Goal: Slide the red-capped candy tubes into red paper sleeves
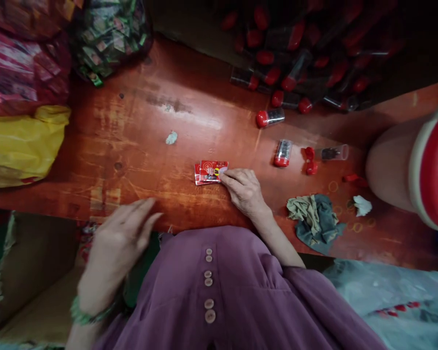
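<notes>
A small stack of red printed packets [209, 172] lies flat on the reddish wooden table [138, 146]. My right hand [243, 190] rests on the table with its fingertips pressing on the packets' right edge. My left hand [121, 237] hovers near the table's front edge to the left, fingers spread and blurred, holding nothing. A green bangle sits on that wrist. My purple buttoned garment fills the lower middle.
Several small clear vials with red caps [270, 117] lie scattered and heaped at the back right, one open vial [334, 153] beside loose caps. A crumpled cloth [316, 216], a large red-lidded jar [416, 170], a yellow bag [24, 146], and bags of wrapped packets [107, 34] surround the work area.
</notes>
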`<state>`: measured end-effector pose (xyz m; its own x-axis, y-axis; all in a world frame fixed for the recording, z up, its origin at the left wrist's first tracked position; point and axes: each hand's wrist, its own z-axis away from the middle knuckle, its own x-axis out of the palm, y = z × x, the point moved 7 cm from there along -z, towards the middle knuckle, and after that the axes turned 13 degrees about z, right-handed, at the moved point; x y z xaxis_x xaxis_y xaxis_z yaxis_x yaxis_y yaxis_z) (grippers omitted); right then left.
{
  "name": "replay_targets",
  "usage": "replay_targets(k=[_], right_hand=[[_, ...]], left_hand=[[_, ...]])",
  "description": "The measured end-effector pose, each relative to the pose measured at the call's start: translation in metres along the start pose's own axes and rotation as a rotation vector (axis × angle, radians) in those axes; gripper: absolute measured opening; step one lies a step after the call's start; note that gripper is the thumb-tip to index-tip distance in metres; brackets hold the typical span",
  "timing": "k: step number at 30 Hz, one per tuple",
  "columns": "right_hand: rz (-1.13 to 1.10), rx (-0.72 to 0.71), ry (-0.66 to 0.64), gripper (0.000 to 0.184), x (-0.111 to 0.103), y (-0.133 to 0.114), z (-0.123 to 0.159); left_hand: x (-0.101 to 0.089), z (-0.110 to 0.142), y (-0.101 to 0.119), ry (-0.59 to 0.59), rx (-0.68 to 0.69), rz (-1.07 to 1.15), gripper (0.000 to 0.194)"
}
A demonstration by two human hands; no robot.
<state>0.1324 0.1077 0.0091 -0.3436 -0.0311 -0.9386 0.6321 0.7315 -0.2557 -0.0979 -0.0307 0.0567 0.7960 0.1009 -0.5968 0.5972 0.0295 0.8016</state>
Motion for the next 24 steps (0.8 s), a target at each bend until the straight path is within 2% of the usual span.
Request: replay_targets(k=[3,5,7,9,11,13,15,16,18,20,22,24], right_hand=[[-0.008,-0.012,-0.028,0.029,0.004,-0.002,0.001],[-0.018,-0.022,-0.045,0.030,0.006,-0.004,0.000],[-0.028,-0.028,-0.067,0.030,0.004,-0.006,-0.002],[-0.050,-0.030,-0.081,0.026,-0.003,-0.005,-0.004],[-0.089,0.014,-0.059,0.024,-0.018,0.006,-0.005],[-0.085,0.137,0.003,0.025,-0.038,0.032,-0.003],[0.034,0.300,0.048,0.026,-0.054,0.069,0.000],[0.114,0.374,0.028,0.029,-0.058,0.089,0.002],[0.198,0.493,-0.066,0.037,-0.058,0.125,0.004],[0.162,0.563,-0.157,0.048,-0.052,0.150,0.003],[0.093,0.607,-0.209,0.054,-0.046,0.162,0.001],[0.016,0.641,-0.230,0.053,-0.040,0.163,-0.001]], left_hand=[[0.066,-0.050,0.033,-0.020,0.329,-0.108,0.050],[0.097,-0.071,0.040,-0.060,0.415,-0.115,0.048],[0.114,-0.084,0.038,-0.100,0.437,-0.112,0.045],[0.120,-0.088,0.034,-0.119,0.455,-0.110,0.042],[0.119,-0.089,0.032,-0.105,0.489,-0.130,0.039],[0.115,-0.089,0.033,-0.053,0.533,-0.179,0.033],[0.110,-0.089,0.036,0.022,0.572,-0.231,0.026],[0.108,-0.089,0.037,0.053,0.584,-0.246,0.022],[0.106,-0.090,0.040,0.075,0.589,-0.245,0.018],[0.105,-0.093,0.041,0.050,0.567,-0.228,0.016],[0.105,-0.095,0.042,0.019,0.529,-0.220,0.013],[0.104,-0.097,0.044,-0.005,0.498,-0.211,0.015]])
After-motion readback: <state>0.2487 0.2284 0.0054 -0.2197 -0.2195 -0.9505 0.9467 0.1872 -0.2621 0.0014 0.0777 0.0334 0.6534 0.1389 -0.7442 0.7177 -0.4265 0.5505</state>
